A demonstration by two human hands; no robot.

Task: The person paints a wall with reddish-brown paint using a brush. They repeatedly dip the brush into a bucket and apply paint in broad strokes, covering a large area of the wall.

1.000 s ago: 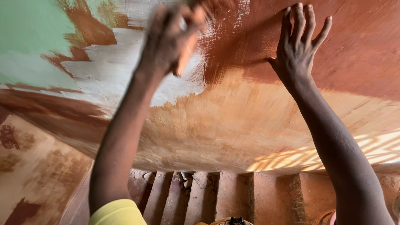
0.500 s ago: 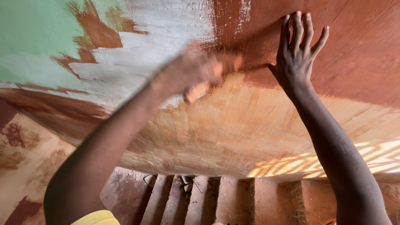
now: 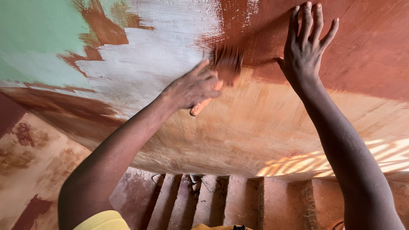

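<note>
My left hand [image 3: 194, 87] grips a paintbrush [image 3: 221, 70] with a pale handle and bristles loaded with reddish-brown paint. The bristles are blurred and press on the sloped wall [image 3: 264, 127] at the edge between a white patch [image 3: 157, 55] and fresh reddish-brown paint [image 3: 366, 51]. My right hand [image 3: 306, 47] lies flat on the painted surface to the right of the brush, fingers spread and pointing up, holding nothing.
A green area [image 3: 34, 34] covers the wall's upper left. Below the sloped surface run several reddish steps [image 3: 238, 200]. A stained wall [image 3: 30, 162] stands at lower left. Striped sunlight [image 3: 353, 164] falls at the lower right.
My left hand has swept the brush down from the upper white area and then to the right and up, toward my right hand. The right hand has stayed flat in place.
</note>
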